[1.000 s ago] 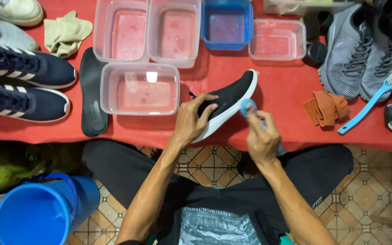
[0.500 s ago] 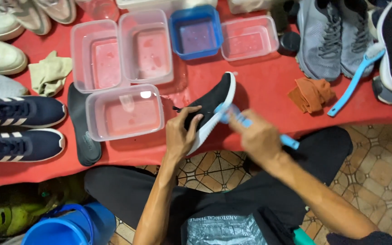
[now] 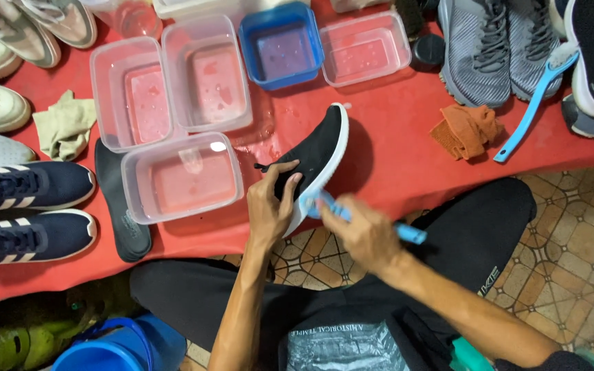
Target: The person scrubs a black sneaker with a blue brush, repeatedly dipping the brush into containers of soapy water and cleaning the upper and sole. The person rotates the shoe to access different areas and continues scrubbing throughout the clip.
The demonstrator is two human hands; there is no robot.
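A black shoe with a white sole point(image 3: 321, 148) lies tilted on the red table point(image 3: 393, 165), its heel toward me. My left hand point(image 3: 269, 206) grips the shoe at its heel end. My right hand point(image 3: 362, 233) holds a light blue brush point(image 3: 331, 206), whose head rests against the white sole near the heel. The brush handle sticks out to the right past my fingers.
Several clear tubs point(image 3: 183, 178) and a blue tub point(image 3: 283, 48) stand behind the shoe. A black insole point(image 3: 122, 206), a beige cloth point(image 3: 67, 127) and dark blue shoes point(image 3: 29, 185) lie left. An orange cloth point(image 3: 465, 130), another blue brush point(image 3: 531, 103) and grey shoes point(image 3: 486, 45) lie right. A blue bucket point(image 3: 122, 347) sits below.
My right hand has slid the brush along the sole from the shoe's middle toward the heel. The view has shifted, so the table appears higher and further left.
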